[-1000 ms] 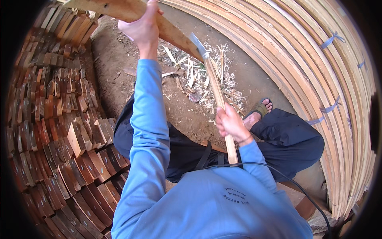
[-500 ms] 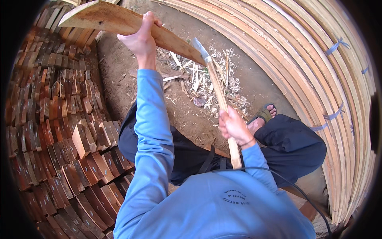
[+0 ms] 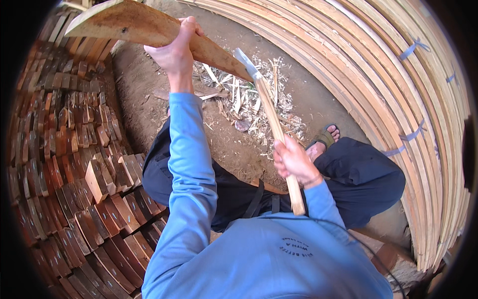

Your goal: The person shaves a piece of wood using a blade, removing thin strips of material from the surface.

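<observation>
My left hand (image 3: 177,52) is wrapped around the edge of a wooden plank (image 3: 134,27), which slants from the upper left down toward the middle. In my right hand (image 3: 295,160) is a hatchet (image 3: 271,112) with a long, pale wooden handle. Its handle end points back toward my body. The metal blade (image 3: 245,62) lies against the plank's lower end; how deep it sits there I cannot tell. Below that end, wood chips and shavings (image 3: 249,102) cover the dirt ground.
Stacked wood blocks (image 3: 74,164) rise along my left. Long, thin boards (image 3: 388,84), bundled with bluish ties (image 3: 413,48), curve along the right side. My sandalled foot (image 3: 326,137) rests near the chips. A dark cable (image 3: 366,246) crosses by my right side.
The view has shifted slightly. The plank and the hatchet keep nearly the same pose, the blade still at the plank's lower end. Both hands keep their grips.
</observation>
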Demonstrator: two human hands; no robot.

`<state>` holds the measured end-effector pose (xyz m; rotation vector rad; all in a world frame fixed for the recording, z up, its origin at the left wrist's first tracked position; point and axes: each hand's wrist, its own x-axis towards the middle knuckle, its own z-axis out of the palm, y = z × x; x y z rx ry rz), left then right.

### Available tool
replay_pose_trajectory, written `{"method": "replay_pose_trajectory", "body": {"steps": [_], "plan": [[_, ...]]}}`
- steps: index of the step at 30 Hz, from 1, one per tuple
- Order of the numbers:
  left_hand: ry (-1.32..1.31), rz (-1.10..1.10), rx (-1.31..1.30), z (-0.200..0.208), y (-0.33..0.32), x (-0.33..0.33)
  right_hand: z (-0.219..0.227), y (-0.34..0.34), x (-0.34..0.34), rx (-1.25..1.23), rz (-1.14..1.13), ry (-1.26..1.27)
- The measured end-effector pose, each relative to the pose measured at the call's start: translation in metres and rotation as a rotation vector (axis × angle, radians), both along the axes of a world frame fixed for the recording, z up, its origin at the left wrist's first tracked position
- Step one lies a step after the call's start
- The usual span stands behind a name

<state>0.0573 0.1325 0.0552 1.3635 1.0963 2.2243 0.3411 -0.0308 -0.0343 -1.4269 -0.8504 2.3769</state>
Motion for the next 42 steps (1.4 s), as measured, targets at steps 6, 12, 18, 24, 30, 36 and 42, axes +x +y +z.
{"method": "replay_pose_trajectory", "body": {"steps": [6,12,18,24,30,36,42], "plan": [[0.044,0.007,-0.043,-0.009,-0.008,-0.026,-0.005,-0.016,0.010,-0.008,0.036,-0.002],[0.065,-0.124,0.027,-0.021,-0.053,-0.020,-0.025,-0.007,-0.010,0.056,0.046,-0.050],[0.036,-0.277,-0.010,-0.025,-0.093,-0.005,-0.018,-0.022,0.003,0.028,0.020,-0.064],[0.013,-0.220,-0.039,-0.033,-0.113,-0.051,-0.038,-0.022,-0.009,0.174,0.096,-0.134],[-0.105,-0.026,-0.022,-0.042,-0.109,-0.070,-0.022,-0.042,-0.003,0.183,0.144,-0.119],[-0.286,0.237,-0.061,-0.039,-0.088,-0.061,-0.035,-0.016,-0.030,0.155,0.143,-0.113],[-0.200,0.454,-0.037,-0.023,-0.054,-0.070,-0.022,-0.026,-0.022,0.301,0.185,-0.177]]}}
